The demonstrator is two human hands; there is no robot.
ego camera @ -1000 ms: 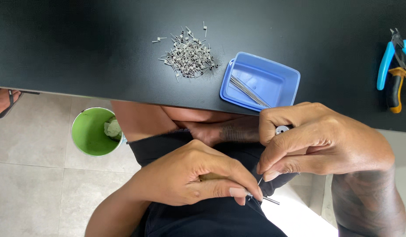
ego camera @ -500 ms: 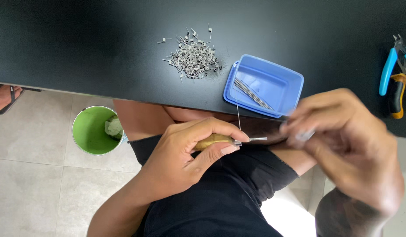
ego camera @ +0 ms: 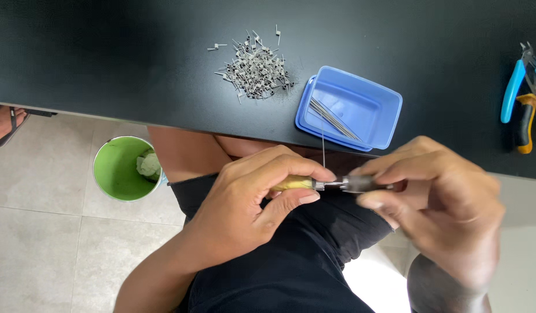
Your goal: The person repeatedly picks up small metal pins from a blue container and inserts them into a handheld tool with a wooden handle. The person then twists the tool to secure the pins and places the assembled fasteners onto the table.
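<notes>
I see my left hand (ego camera: 245, 208) closed around a thin tool with a yellowish handle (ego camera: 294, 183) and metal tip, held below the near edge of the matte black surface (ego camera: 135, 64), while the fingers (ego camera: 389, 174) of my right hand (ego camera: 442, 214) pinch its dark front end, where a fine straight wire (ego camera: 323, 153) stands up.

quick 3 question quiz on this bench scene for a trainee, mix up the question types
1. True or false: the blue tray on the black table holds a few thin metal rods.
2. Which things lie nearest the tray? A) pile of small wire coils B) blue-handled pliers C) green bucket
3. Fill in: the left hand grips a small tool by its ____-coloured handle while the right hand pinches the tool's other end.

Key
1. True
2. A
3. yellow
</notes>
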